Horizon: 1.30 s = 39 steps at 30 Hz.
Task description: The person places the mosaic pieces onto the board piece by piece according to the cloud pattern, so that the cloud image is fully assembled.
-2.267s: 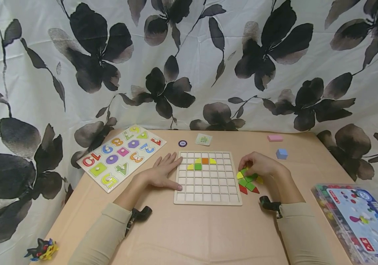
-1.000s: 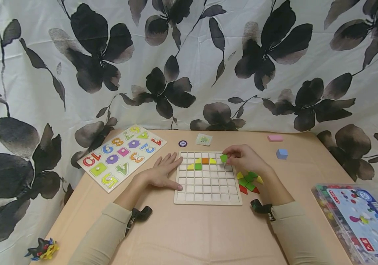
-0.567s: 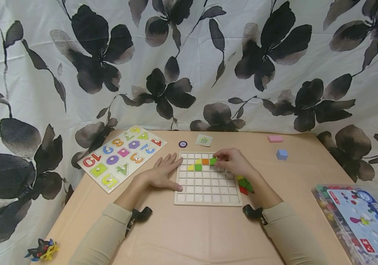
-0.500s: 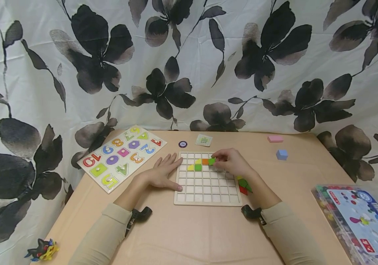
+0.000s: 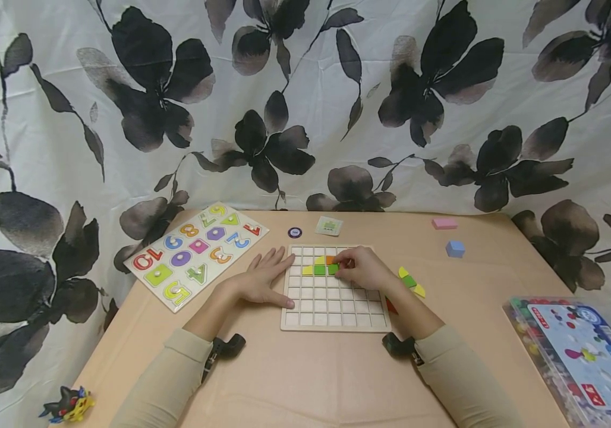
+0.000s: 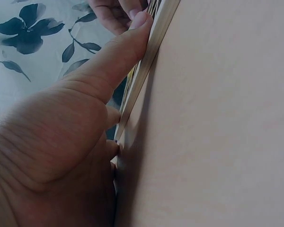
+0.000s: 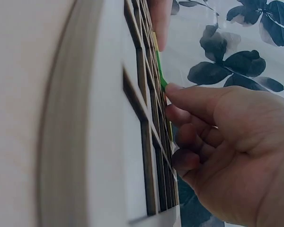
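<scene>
Head view: left hand (image 5: 261, 280) flat, fingers straight, resting on table and touching left edge of wooden grid board (image 5: 336, 321). Right hand (image 5: 360, 268) fingers curled, pinching green square tile (image 5: 333, 269) into a cell in the board's upper middle, beside another green tile (image 5: 320, 270). Loose tiles (image 5: 410, 282) lie right of the board.

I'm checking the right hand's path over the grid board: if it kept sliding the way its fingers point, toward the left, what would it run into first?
Likely the green tile next to the green piece the right hand pinches; beyond it, the yellow tile.
</scene>
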### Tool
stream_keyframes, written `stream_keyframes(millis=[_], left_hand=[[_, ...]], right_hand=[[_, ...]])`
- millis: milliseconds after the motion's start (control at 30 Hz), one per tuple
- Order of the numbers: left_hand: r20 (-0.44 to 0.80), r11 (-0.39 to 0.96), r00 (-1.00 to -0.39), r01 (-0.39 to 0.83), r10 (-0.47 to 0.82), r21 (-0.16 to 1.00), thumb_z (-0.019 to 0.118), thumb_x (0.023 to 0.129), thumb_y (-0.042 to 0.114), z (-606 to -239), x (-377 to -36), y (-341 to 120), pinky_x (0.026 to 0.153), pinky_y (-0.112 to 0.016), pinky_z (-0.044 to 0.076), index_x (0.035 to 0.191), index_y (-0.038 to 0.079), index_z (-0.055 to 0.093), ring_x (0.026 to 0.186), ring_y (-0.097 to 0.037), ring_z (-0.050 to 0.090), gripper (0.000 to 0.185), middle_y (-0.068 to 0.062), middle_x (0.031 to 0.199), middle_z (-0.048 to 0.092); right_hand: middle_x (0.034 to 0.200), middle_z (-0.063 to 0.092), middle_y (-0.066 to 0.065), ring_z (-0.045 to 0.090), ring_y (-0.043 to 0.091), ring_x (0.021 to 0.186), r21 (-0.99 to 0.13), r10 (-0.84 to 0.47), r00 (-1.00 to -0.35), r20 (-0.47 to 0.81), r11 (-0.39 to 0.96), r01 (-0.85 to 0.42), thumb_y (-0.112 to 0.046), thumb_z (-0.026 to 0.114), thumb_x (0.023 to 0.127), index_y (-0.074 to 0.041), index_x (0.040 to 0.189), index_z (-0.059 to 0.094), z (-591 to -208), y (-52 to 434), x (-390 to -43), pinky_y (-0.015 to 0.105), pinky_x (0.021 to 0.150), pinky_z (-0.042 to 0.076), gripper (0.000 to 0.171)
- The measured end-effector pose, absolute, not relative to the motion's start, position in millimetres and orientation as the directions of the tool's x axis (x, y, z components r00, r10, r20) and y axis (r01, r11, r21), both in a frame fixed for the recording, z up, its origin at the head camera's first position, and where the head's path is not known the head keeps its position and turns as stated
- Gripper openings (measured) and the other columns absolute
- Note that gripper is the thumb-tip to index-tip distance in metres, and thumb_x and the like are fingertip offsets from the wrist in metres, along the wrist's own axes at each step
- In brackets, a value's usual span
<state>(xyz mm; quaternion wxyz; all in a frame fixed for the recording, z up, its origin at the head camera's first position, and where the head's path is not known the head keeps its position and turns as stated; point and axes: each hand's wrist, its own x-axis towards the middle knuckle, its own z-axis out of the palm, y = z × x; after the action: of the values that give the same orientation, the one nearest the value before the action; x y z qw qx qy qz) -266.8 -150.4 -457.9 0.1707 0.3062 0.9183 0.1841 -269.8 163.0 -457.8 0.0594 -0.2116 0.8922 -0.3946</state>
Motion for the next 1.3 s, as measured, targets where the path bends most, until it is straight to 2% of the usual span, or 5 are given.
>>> stream_keyframes(millis=[333, 700, 833, 1067, 1300], left_hand=[[-0.189, 0.738, -0.751, 0.510, 0.633, 0.443, 0.077, 0.080, 0.070, -459, -267, -150, 0.128, -0.062, -0.007, 0.169, 0.014, 0.014, 0.162, -0.040, -0.009, 0.122, -0.020, 0.175, -0.005], [-0.190, 0.743, -0.756, 0.506, 0.626, 0.438, 0.076, 0.080, 0.070, -458, -267, -151, 0.128, -0.063, -0.008, 0.169, 0.015, 0.014, 0.162, -0.039, -0.009, 0.121, -0.019, 0.175, -0.005], [-0.192, 0.747, -0.758, 0.506, 0.623, 0.431, 0.075, 0.081, 0.071, -458, -267, -151, 0.128, -0.063, -0.007, 0.169, 0.016, 0.013, 0.162, -0.040, -0.008, 0.121, -0.019, 0.175, -0.004], [-0.189, 0.744, -0.757, 0.505, 0.625, 0.438, 0.076, 0.080, 0.071, -456, -267, -150, 0.129, -0.062, -0.007, 0.169, 0.016, 0.014, 0.162, -0.039, -0.008, 0.122, -0.019, 0.175, -0.004], [-0.188, 0.740, -0.756, 0.504, 0.627, 0.445, 0.077, 0.079, 0.071, -459, -268, -150, 0.128, -0.063, -0.007, 0.169, 0.015, 0.013, 0.162, -0.041, -0.008, 0.123, -0.020, 0.175, -0.005]], right_hand=[[0.088, 0.064, 0.001, 0.054, 0.019, 0.084, -0.722, -0.417, -0.909, 0.028, 0.620, -0.307, -0.010, 0.079, 0.092, -0.006, 0.122, 0.076, -460, 161, -268, 0.028, 0.068, 0.044, 0.030], [0.097, 0.068, 0.003, 0.055, 0.020, 0.079, -0.722, -0.402, -0.908, 0.115, 0.594, -0.355, -0.012, 0.078, 0.094, -0.004, 0.124, 0.074, -434, 173, -262, 0.027, 0.065, 0.046, 0.031], [0.102, 0.071, 0.005, 0.058, 0.021, 0.083, -0.719, -0.392, -0.909, 0.142, 0.591, -0.367, -0.012, 0.078, 0.094, -0.005, 0.125, 0.074, -423, 183, -258, 0.028, 0.069, 0.050, 0.033], [0.117, 0.071, 0.017, 0.060, 0.024, 0.096, -0.724, -0.381, -0.916, 0.126, 0.596, -0.348, -0.012, 0.076, 0.095, -0.010, 0.128, 0.073, -410, 211, -255, 0.038, 0.084, 0.053, 0.033], [0.117, 0.073, 0.014, 0.062, 0.023, 0.097, -0.702, -0.408, -0.904, 0.128, 0.606, -0.373, -0.010, 0.075, 0.095, -0.009, 0.126, 0.074, -410, 248, -261, 0.036, 0.088, 0.053, 0.031]])
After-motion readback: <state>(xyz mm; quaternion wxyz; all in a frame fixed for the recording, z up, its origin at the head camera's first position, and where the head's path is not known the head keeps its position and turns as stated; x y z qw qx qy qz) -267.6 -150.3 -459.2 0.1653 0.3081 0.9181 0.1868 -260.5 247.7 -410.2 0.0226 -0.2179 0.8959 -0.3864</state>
